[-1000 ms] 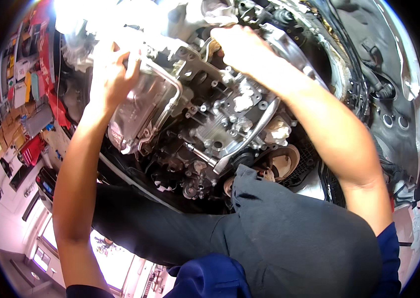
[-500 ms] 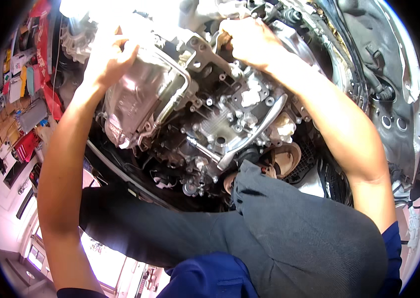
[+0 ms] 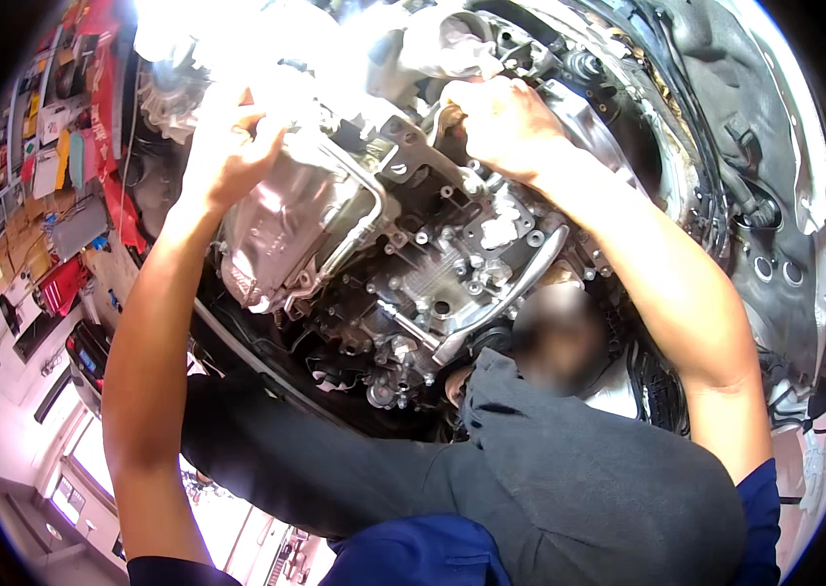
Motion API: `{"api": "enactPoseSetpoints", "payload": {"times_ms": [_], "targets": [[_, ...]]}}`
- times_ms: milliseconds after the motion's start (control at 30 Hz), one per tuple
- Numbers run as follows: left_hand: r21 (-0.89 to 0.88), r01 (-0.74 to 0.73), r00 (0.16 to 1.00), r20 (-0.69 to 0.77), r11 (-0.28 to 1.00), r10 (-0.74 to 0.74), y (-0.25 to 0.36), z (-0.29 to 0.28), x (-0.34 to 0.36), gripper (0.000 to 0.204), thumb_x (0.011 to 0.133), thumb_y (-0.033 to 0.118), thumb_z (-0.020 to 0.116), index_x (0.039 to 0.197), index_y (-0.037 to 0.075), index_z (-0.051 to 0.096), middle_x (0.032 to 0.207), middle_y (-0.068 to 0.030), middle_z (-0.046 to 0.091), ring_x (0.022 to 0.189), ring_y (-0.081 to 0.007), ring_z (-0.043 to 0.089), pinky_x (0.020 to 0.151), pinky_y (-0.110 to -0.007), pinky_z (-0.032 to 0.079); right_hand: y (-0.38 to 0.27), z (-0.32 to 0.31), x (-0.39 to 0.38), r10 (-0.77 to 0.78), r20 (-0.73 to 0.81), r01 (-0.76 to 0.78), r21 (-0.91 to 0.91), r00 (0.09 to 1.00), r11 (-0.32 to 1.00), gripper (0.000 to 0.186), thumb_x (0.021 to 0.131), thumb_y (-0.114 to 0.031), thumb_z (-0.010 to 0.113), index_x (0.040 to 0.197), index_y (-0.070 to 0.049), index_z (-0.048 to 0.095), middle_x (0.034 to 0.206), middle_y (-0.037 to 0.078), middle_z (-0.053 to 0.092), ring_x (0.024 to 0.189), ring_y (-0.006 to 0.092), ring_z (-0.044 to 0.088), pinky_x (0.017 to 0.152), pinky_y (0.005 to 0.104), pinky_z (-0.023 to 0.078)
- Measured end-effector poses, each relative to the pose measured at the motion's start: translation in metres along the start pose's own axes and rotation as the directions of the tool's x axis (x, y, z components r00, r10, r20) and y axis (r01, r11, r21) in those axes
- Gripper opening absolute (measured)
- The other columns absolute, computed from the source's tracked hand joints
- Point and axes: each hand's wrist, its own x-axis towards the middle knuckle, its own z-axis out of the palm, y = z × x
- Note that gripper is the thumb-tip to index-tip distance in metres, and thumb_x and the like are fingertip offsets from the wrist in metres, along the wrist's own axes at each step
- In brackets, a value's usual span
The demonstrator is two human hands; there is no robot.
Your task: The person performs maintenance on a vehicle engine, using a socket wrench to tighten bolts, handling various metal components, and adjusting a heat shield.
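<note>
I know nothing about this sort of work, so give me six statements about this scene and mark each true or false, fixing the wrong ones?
1. The left grip is nearer the silver cover than the right grip is. True.
2. The right grip holds the ratchet. False: it lies lower down, across the engine, apart from both grips.
3. The trousers are dark grey. True.
4. Both grips wear gloves. False: both are bare.
5. A red item shows toward the picture's left. True.
6. The right sleeve is yellow. False: it is blue.
</note>
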Motion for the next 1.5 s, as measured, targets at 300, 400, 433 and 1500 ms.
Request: {"api": "enactPoseSetpoints", "payload": {"times_ms": [300, 400, 433, 1500], "targets": [[0.012, -0.025, 0.999, 0.027, 1.000, 0.024, 0.008, 0.003, 0.010, 0.022, 0.078, 0.017, 0.066, 0.092, 0.001, 0.071, 0.118, -0.0246, 0.057, 0.113, -0.0376, 0.052, 0.099, -0.044, 0.042, 0.003, -0.007, -0.002, 0.112, 0.143, -0.116, 0.023, 0.983, 0.993, 0.024, 0.080, -0.009, 0.053, 0.102, -0.013, 0.061, 0.090, 0.017, 0.068, 0.086, 0.0367, 0.066, 0.076, 0.0452, 0.053], [0.004, -0.066, 0.995, -0.069, 0.998, 0.066, 0.004, 0.001, 0.004, 0.023, 0.078, 0.017, 0.066, 0.094, 0.001, 0.071, 0.116, -0.0240, 0.058, 0.112, -0.0371, 0.053, 0.098, -0.044, 0.041, 0.005, 0.001, -0.001, -0.003, 0.020, 0.003, -0.011, 1.000, 1.000, 0.018, 0.080, -0.010, 0.055, 0.096, -0.011, 0.062, 0.085, 0.016, 0.068, 0.082, 0.0363, 0.067, 0.074, 0.0450, 0.054], [-0.005, -0.015, 1.000, -0.018, 1.000, 0.014, 0.006, -0.004, 0.004, 0.024, 0.079, 0.018, 0.066, 0.097, 0.002, 0.071, 0.116, -0.0230, 0.058, 0.111, -0.0362, 0.053, 0.097, -0.043, 0.042, 0.006, 0.003, 0.000, -0.047, -0.018, 0.047, -0.005, 0.999, 0.999, 0.016, 0.080, -0.010, 0.055, 0.094, -0.010, 0.063, 0.083, 0.016, 0.068, 0.081, 0.0362, 0.067, 0.073, 0.0449, 0.054], [-0.165, 0.806, 0.580, 0.416, 0.569, -0.701, -0.036, -0.006, -0.245, 0.042, 0.089, 0.037, 0.064, 0.099, -0.004, 0.063, 0.088, -0.0173, 0.067, 0.083, -0.0260, 0.064, 0.077, -0.038, 0.049, -0.179, -0.013, 0.018, -0.694, 0.170, 0.681, 0.133, 0.700, 0.720, 0.017, 0.081, -0.004, 0.065, 0.097, -0.004, 0.065, 0.101, 0.012, 0.061, 0.100, 0.0276, 0.059, 0.084, 0.0375, 0.053]]}}
